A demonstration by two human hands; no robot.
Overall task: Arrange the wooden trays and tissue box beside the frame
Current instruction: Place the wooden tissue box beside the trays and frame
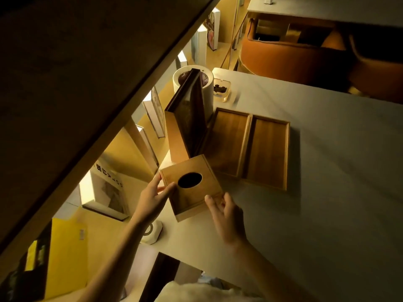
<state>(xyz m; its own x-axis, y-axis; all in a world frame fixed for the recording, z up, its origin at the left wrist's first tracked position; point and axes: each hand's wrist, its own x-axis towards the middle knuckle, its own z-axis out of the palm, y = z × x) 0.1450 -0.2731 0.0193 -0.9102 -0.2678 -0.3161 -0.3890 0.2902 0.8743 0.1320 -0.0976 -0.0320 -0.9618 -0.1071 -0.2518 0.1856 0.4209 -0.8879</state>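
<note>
A square wooden tissue box (192,188) with a dark oval hole in its top stands near the table's left edge, in front of an upright dark picture frame (187,118). My left hand (152,199) touches the box's left side with thumb and fingers spread around its corner. My right hand (226,216) is at the box's near right corner, fingers apart and touching it lightly. Two shallow wooden trays (231,142) (268,151) lie side by side on the table, just right of the frame and behind the box.
A white cylindrical pot (208,88) stands behind the frame, with a small glass dish (221,89) beside it. A small white round object (151,233) sits near the table's front left edge. Shelves with books lie left below the grey table (327,192). An orange chair (305,55) stands beyond.
</note>
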